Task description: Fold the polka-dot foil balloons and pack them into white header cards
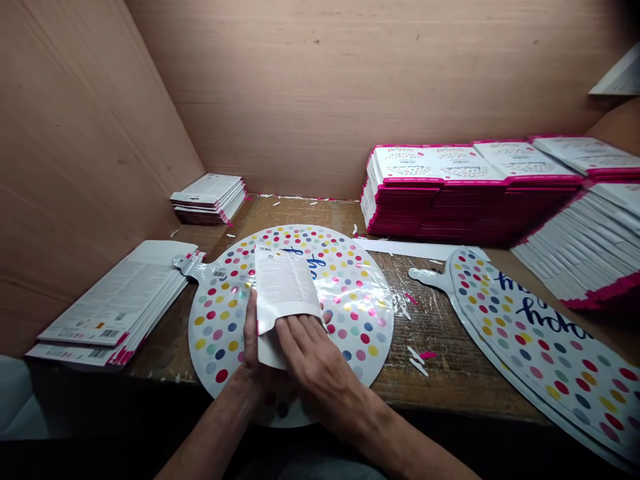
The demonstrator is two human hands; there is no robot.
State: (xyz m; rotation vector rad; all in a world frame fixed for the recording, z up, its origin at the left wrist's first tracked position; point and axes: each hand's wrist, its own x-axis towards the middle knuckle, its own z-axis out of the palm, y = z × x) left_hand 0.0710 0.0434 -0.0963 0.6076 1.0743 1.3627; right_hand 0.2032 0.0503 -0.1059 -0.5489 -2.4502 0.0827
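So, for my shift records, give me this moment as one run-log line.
left hand: holds printed card | right hand: flat on card | beneath: dotted foil balloon

Glossy foil balloon (360, 313), matt paper card (283, 283), rough wooden bench (440, 380)

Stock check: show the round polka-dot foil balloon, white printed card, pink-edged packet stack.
Round polka-dot foil balloon (357, 313), head view, dotted face.
White printed card (283, 283), head view, text.
Pink-edged packet stack (470, 213), head view, pink side.

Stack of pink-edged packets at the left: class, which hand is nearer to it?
Left. The left hand lies right of the stack, across part of the foil balloon; the right hand lies farther right still.
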